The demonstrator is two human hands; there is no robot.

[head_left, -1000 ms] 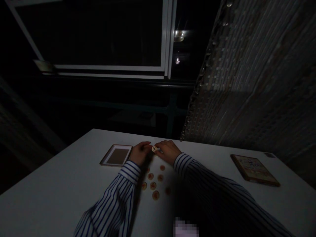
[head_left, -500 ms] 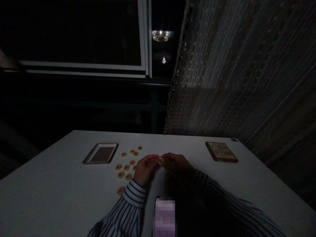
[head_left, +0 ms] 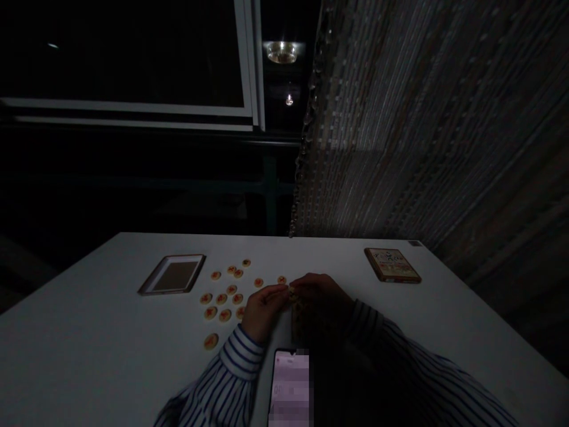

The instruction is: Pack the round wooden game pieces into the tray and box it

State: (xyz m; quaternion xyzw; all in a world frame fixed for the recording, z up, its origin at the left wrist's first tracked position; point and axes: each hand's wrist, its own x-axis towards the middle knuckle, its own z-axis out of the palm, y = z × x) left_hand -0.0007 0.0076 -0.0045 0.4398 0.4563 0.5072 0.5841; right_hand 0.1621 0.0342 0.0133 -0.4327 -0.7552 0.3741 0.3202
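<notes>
My left hand (head_left: 263, 309) is closed, with thumb and fingertips brought together at the edge of a small round Chinese chess piece (head_left: 292, 292). My right hand (head_left: 323, 295) meets it from the other side, fingers curled around the same piece and mostly in shadow. Below the right hand lies a dark board or tray (head_left: 299, 323) with round shapes on it, too dim to make out. Just beyond my fingertips, another piece (head_left: 281, 279) rests on the table. Several pale pieces with red marks (head_left: 221, 299) are scattered left of my left hand.
A shallow open box (head_left: 180, 276) sits at the left of the white table (head_left: 111, 332). At the right is a printed box lid (head_left: 393, 265). A lit phone (head_left: 288, 385) lies between my forearms. A bead curtain (head_left: 377, 118) hangs behind the table's right side.
The view has shifted slightly, so the table things appear farther left. My hands have come lower relative to the table, uncovering pieces beyond them. The piece at my fingertips is now more covered.
</notes>
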